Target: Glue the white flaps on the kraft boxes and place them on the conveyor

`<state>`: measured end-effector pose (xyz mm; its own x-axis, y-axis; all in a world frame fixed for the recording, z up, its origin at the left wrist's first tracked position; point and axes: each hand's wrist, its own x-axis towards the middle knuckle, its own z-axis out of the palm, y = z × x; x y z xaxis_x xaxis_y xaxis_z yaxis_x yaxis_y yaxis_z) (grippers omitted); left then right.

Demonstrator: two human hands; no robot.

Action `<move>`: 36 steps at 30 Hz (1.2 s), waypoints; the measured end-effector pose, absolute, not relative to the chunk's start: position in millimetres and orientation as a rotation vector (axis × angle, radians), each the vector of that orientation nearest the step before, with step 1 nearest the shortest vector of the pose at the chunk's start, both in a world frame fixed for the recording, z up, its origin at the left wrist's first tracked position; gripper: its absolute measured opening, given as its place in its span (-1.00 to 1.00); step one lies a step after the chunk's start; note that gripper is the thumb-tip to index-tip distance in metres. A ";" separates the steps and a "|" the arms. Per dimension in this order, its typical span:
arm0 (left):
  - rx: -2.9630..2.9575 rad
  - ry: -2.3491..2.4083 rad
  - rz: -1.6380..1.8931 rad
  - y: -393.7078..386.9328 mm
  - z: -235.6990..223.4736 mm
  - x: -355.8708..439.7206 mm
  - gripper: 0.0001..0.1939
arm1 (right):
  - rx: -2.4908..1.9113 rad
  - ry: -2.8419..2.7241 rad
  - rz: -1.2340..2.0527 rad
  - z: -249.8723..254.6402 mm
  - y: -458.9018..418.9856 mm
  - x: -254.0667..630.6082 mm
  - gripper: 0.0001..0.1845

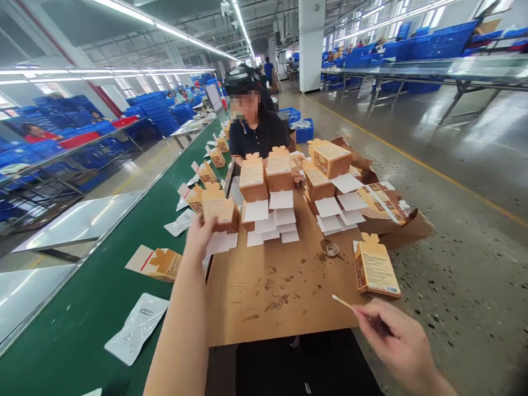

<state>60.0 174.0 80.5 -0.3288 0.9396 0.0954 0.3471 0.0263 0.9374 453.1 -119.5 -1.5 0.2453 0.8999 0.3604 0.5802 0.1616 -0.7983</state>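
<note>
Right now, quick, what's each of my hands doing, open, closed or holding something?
Left hand: fingers at a carton; grip can't be told.
Right hand: closed, holding a white-tipped stick.

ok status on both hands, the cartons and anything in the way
Left hand against a carton. Right hand pinching a white-tipped stick. Stacked cartons ahead may hamper reach; small round dish beyond the stick's tip.
</note>
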 end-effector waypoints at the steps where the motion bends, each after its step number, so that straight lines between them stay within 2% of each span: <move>1: 1.201 1.607 1.382 153.6 75.8 50.5 -0.43 | -1.534 -1.510 0.333 8.5 -106.1 463.7 -0.63; 3: 1.003 1.400 1.404 111.5 59.9 38.4 -0.34 | -1.599 -1.684 0.203 28.7 -70.9 484.8 -0.61; 8: 0.819 1.311 1.270 29.4 4.0 59.4 -0.09 | -1.943 -2.068 0.280 55.3 16.8 505.9 -0.65; 12: 0.829 1.271 1.145 9.0 -22.8 93.0 -0.06 | -1.948 -2.162 0.286 45.9 45.0 497.5 -0.61; 16: 0.848 1.258 1.111 7.4 -26.6 108.6 -0.05 | -1.933 -2.210 0.296 38.8 53.5 499.8 -0.57; 21: 0.901 1.241 1.051 5.6 -18.0 112.9 -0.12 | -1.897 -2.165 0.268 40.8 31.2 505.9 -0.63; 26: 0.887 1.268 1.062 2.4 -16.6 118.2 -0.04 | -1.470 -1.922 0.294 6.0 -41.5 445.6 -0.71; 31: 0.943 1.281 1.039 -2.9 -15.3 117.6 -0.13 | -1.258 -1.903 0.343 -41.4 -79.9 354.2 -0.64; 36: 1.017 1.306 1.035 -7.2 -21.5 115.6 -0.21 | -1.241 -1.904 0.347 -60.3 -71.1 330.5 -0.61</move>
